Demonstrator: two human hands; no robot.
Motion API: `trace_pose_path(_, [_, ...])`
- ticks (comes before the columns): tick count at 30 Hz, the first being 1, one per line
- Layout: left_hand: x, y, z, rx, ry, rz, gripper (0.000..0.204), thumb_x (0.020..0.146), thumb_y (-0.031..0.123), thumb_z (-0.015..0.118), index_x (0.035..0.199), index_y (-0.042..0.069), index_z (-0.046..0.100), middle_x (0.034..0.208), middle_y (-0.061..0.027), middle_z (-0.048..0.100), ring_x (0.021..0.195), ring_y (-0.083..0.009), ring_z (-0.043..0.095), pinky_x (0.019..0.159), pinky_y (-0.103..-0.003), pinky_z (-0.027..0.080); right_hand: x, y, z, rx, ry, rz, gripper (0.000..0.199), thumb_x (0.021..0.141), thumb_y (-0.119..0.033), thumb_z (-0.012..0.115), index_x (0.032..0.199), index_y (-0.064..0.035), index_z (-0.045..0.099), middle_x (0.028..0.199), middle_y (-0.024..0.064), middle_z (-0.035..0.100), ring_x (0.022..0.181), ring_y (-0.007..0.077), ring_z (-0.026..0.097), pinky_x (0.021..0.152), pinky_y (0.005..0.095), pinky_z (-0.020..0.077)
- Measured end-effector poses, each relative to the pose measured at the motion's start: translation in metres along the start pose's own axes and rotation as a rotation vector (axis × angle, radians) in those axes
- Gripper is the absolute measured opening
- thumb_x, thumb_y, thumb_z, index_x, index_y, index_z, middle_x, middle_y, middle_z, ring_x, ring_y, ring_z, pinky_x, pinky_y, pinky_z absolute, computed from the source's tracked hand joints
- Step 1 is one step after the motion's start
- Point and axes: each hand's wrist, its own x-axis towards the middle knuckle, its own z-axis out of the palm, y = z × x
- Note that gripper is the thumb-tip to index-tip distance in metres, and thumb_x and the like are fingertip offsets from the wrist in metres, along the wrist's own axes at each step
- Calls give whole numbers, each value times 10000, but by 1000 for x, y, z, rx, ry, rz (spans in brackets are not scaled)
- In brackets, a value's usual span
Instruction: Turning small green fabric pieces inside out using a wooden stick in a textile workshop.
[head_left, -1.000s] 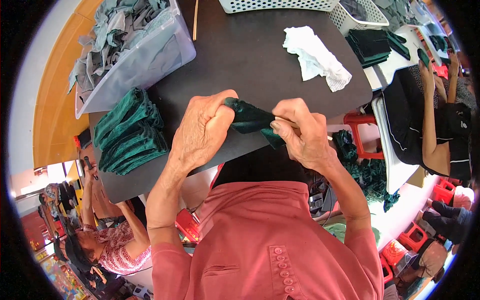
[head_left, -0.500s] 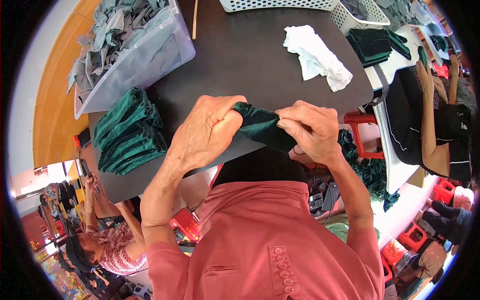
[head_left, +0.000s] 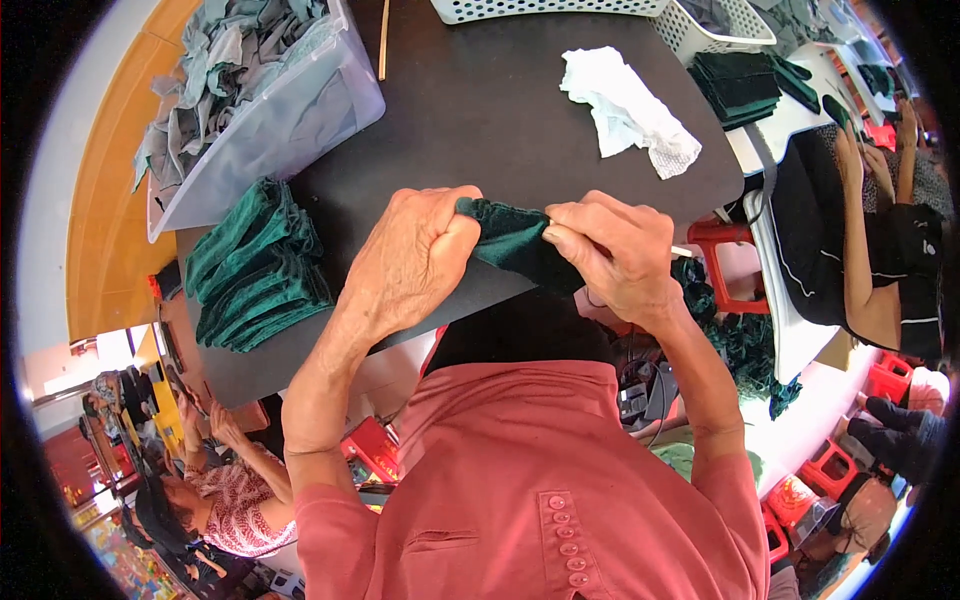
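A dark green velvet piece (head_left: 508,240) is stretched between my two hands in front of my body, over the table's near edge. My left hand (head_left: 418,255) is closed in a fist around its left end. Thumb and fingertips of my right hand (head_left: 618,250) pinch its upper right edge, while the lower part hangs in dark folds. From behind the right hand pokes the pale end of a thin stick (head_left: 683,252); the rest of it is mostly hidden by the fingers. Left of my left hand, a stack of green velvet pieces (head_left: 258,268) lies on the dark table (head_left: 470,110).
A clear plastic bin (head_left: 300,130) of grey-green cloth stands at the far left. White cloth (head_left: 630,112) lies at the right, below a white perforated basket (head_left: 550,10). Another thin stick (head_left: 384,40) rests at the back. People sit working on both sides; a red stool (head_left: 722,265) stands at right.
Both hands have shifted slightly left and up with the velvet piece. The pale stick end now shows beyond my right hand. At left, a co-worker's hands have moved.
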Motion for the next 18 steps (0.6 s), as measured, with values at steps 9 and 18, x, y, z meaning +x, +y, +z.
trace_pose_path(9, [-1, 5, 10, -362, 57, -90, 109, 757, 49, 391, 680, -28, 387, 570, -120, 319, 522, -163, 317, 491, -359, 312, -20, -9, 16, 1059, -108, 719, 161, 858, -139, 650, 816, 6, 594, 621, -12, 548, 523, 42, 484, 438, 189, 349])
trace_pose_path(18, [8, -4, 18, -187, 201, -15, 136, 782, 55, 405, 698, -50, 420, 590, -187, 395, 514, -304, 363, 528, -382, 359, -5, -12, 19, 137, 90, 252, 155, 847, -126, 654, 817, 3, 575, 589, -12, 520, 516, 43, 462, 442, 197, 340])
